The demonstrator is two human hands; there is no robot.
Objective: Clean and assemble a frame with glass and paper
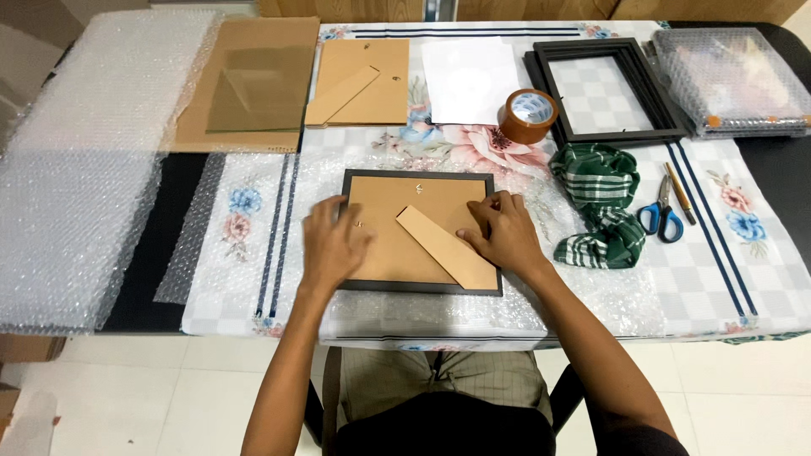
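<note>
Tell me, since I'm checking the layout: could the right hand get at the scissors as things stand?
Probably yes: the right hand rests on the frame back, and only the low green cloth lies between it and the scissors.

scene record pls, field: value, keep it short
left hand: flat on picture frame, left side of its back
right hand: on the frame's right side, fingers at stand flap
frame: face down on bubble wrap
right of frame: green checked cloth, scissors
behind: tape roll, empty black frame, loose backing board, glass pane
</note>
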